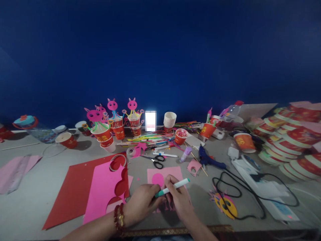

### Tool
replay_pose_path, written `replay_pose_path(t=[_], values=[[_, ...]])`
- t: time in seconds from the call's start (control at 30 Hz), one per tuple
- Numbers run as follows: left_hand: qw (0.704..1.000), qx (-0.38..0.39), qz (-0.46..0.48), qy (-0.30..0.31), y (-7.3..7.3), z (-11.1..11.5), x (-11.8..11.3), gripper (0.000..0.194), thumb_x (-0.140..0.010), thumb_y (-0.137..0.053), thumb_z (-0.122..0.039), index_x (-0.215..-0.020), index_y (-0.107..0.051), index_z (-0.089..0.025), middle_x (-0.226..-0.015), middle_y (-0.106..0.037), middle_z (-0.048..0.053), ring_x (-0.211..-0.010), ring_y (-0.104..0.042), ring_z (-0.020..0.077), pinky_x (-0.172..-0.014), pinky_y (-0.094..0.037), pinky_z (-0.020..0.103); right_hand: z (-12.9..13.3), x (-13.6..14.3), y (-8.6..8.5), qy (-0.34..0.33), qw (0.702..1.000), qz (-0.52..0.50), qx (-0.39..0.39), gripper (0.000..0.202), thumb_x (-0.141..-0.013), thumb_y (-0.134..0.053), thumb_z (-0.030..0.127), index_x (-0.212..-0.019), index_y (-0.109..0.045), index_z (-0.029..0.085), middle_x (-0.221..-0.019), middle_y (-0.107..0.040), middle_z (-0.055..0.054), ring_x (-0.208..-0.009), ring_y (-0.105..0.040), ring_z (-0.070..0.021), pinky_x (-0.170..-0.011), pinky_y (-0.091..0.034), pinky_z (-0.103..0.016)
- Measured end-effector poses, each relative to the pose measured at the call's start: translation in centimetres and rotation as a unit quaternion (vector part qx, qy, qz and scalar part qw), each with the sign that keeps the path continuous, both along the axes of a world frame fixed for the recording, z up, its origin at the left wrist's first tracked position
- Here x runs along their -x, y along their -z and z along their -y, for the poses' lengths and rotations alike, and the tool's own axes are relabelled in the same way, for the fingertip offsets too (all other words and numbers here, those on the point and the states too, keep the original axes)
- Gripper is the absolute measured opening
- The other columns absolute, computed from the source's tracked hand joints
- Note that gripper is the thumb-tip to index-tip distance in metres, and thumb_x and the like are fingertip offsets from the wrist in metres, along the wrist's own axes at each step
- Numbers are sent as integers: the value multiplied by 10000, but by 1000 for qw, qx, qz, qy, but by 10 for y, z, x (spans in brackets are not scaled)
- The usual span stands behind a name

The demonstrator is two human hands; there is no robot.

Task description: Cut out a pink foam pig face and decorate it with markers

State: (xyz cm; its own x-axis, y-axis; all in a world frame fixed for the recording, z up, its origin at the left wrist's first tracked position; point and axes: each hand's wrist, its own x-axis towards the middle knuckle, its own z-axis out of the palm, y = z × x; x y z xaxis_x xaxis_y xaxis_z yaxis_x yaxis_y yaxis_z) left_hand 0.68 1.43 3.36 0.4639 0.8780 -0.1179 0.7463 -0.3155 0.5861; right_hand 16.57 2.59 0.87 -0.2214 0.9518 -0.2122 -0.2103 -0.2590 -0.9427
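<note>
My right hand (179,199) grips a white marker (177,186) with green ends, tilted up to the right. At the marker's lower green end, the thumb and fingers of my left hand (141,202) are closed round it; a red bead bracelet is on that wrist. Under both hands lies a light pink paper sheet (175,171), with a bright pink paper circle (157,179) on it. The sheet's near part is partly hidden by my hands. Just beyond are black-handled scissors (158,162), lying open.
Left are red card (72,187) and cut pink paper (96,187). A blue glue gun (210,159), its black cable and a yellow paper face (228,207) lie right. Behind stand paper cups with pink figures (100,134) and a purple glue stick (185,154); stacked bowls (296,134) are far right.
</note>
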Motion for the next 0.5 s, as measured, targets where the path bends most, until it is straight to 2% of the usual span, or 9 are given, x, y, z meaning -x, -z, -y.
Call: replay_pose_path(t=[0.13, 0.23, 0.33, 0.4, 0.5], values=[[1000, -26, -5, 13, 7, 0, 2, 134, -972, -491, -292, -939, -578, -196, -882, -697, 20, -794, -643, 175, -631, -376, 238, -3, -1, 3, -31, 999, 11, -17, 475, -791, -653, 626, -662, -457, 213, -470, -376, 105, -378, -343, -66, -389, -272, -193], [995, -83, -59, 13, 10, -11, 13, 156, -987, -465, -272, -918, -580, -192, -862, -688, 21, -785, -641, 183, -636, -390, 250, -8, -6, 7, -64, 996, 30, -46, 432, -803, -648, 614, -754, -512, 207, -495, -411, 99, -408, -377, -77, -421, -285, -197], [983, -148, -107, -30, 8, -37, 31, 231, -1017, -407, -298, -910, -575, -181, -852, -662, 28, -783, -628, 184, -651, -413, 259, -14, -15, 11, -69, 992, 70, -84, 387, -842, -625, 577, -863, -559, 196, -522, -419, 92, -441, -379, -89, -450, -290, -206], [978, -169, -116, -46, 5, -58, 41, 251, -1029, -371, -297, -968, -578, -170, -944, -651, 57, -863, -621, 197, -718, -436, 278, -18, -22, 16, -48, 985, 117, -119, 345, -879, -595, 537, -861, -561, 194, -545, -412, 82, -472, -373, -97, -467, -289, -211], [969, -199, -136, -49, 2, -90, 47, 211, -1010, -424, -280, -997, -602, -167, -1045, -624, 79, -988, -586, 227, -849, -443, 338, -21, -30, 27, -9, 967, 187, -172, 303, -916, -550, 489, -817, -548, 202, -576, -406, 62, -520, -398, -121, -488, -305, -221]])
